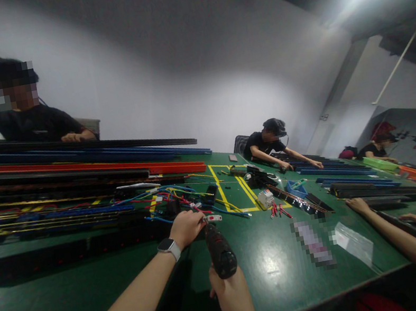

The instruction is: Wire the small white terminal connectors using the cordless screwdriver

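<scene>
My right hand [234, 290] grips a dark cordless drill [221, 252], its front end pointing away from me over the green table [274, 256]. At the drill's tip, a small white part with red marks [214, 219] shows beside the fingers of my left hand [186, 229]. Those fingers are bent together; what they pinch is hidden. A watch [169, 248] sits on my left wrist. Just beyond lie a blue cable [158, 219] and other coloured wires. A long black strip [76, 254] stretches to the left of my left hand.
Orange trunking [170, 167] and blue and black lengths pile up at left. A white breaker [266, 199], red-sleeved terminals [280, 211], a blue bin [296, 188] and a clear bag [355, 245] lie at right. A co-worker's hand [357, 206] rests at right; others sit across the table.
</scene>
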### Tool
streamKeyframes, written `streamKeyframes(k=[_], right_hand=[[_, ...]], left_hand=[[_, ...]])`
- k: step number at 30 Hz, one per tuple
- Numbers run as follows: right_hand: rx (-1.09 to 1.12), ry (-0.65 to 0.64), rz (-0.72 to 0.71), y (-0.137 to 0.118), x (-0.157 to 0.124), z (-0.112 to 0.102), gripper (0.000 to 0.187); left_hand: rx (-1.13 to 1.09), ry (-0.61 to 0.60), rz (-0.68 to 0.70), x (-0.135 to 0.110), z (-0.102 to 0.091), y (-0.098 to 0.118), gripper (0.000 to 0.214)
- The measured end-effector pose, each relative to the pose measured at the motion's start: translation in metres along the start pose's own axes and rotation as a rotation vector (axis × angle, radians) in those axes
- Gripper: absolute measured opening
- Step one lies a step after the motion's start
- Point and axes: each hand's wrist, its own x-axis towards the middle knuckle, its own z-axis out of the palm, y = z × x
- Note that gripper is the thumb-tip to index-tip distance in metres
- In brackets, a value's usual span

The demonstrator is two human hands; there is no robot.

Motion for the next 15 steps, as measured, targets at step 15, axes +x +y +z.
streamKeyframes(k=[15], right_hand=[[-0.004,-0.002,0.031,-0.0089,-0.0013,-0.0004,0.022]], left_hand=[[0.016,-0.022,-0.018,-0.0002,0.0001,-0.0010,0.025]])
